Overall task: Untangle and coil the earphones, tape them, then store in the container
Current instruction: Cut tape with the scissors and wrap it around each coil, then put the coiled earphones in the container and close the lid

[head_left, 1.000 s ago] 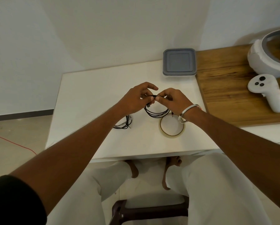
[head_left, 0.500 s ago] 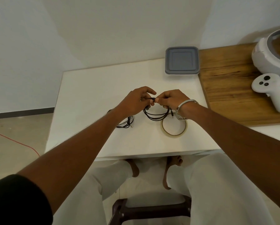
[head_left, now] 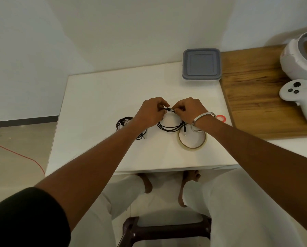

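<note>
While both hands [head_left: 170, 111] pinch one earphone coil [head_left: 170, 124], another (uncoiled) bundle [head_left: 124, 123] lies beside two tape rolls [head_left: 191, 141].

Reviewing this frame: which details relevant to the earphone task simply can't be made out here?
Head view only:
- Whether tape is already on the coiled earphones: the pinch spot is covered by the left hand and right hand.
- Second earphone bundle: partly behind the left forearm.
- Container: lid on, contents unseen.
- Tape roll: far rim under the right wrist.
</note>
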Demonstrator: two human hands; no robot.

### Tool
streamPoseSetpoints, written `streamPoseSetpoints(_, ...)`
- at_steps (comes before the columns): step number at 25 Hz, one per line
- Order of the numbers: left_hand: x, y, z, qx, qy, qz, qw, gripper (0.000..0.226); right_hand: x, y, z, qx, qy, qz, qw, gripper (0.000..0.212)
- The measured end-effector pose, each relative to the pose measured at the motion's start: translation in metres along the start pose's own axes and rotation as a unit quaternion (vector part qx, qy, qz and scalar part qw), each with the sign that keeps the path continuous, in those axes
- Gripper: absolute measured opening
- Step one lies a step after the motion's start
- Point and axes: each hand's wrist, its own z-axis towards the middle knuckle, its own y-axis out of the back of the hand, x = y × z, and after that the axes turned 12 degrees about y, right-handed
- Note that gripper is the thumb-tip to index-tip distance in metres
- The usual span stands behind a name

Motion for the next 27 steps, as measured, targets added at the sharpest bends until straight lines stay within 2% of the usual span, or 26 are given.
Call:
streamPoseSetpoints(3,0.001,-0.002,0.000,-0.012,-0.017,0.028,0.999,0.025,-0.005,-0.005,0.004,0.025,0.038,-0.093,0.995,0.029)
streamPoseSetpoints(8,0.002,0.001,0.006,0.002,0.028,0.014,1.000,0.032,-0.012,-0.005,0.003,0.005,0.039,-0.138,0.990,0.036)
streamPoseSetpoints(14,-0.015,-0.002,0.021,-0.036,-0.011,0.037,0.999,0.038,-0.011,0.012,0.011,-0.012,0.086,-0.216,0.972,0.040)
streamPoseSetpoints(19,-0.048,-0.005,0.047,-0.048,0.013,-0.033,0.998,0.038,-0.025,0.039,0.023,-0.053,0.083,-0.277,0.956,0.043)
streamPoseSetpoints(22,-0.065,-0.008,0.064,-0.061,0.050,-0.078,0.994,0.041,-0.036,0.061,0.028,-0.109,0.081,-0.301,0.944,0.038)
streamPoseSetpoints(24,-0.070,-0.009,0.076,-0.065,0.078,-0.120,0.988,0.043,-0.044,0.071,0.030,-0.144,0.065,-0.292,0.943,0.036)
streamPoseSetpoints(27,-0.075,-0.012,0.091,-0.064,0.114,-0.176,0.976,0.042,-0.057,0.080,0.034,-0.154,0.013,-0.261,0.953,0.046)
